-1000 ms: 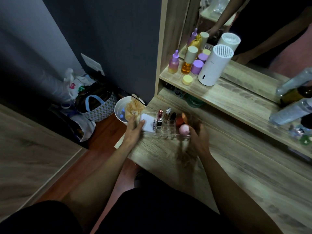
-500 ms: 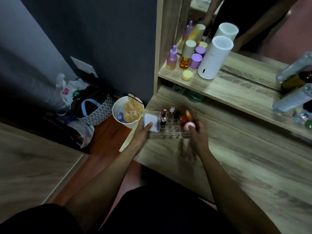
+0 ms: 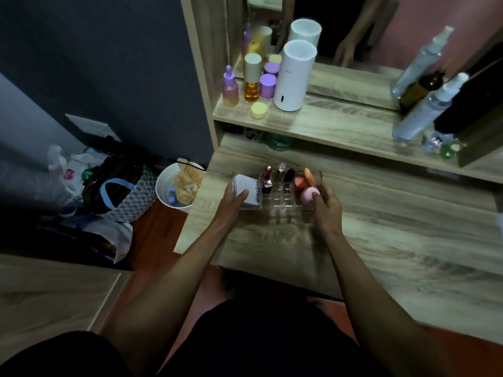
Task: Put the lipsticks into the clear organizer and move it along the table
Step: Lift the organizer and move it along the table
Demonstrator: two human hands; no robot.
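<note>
The clear organizer rests on the wooden table near its left end. Several lipsticks stand upright in its middle slots. A white box fills its left end, and pink and orange sponges fill the right end. My left hand grips the organizer's left end, thumb on the white box. My right hand grips its right end, thumb against the pink sponge.
A shelf above the table carries a white cylinder device, purple and orange bottles and spray bottles. A mirror stands behind. A white bin and bags sit on the floor left of the table.
Both hands have kept their hold on the organizer's ends. The organizer has edged slightly away from me, toward the back of the table; my view also shifted.
</note>
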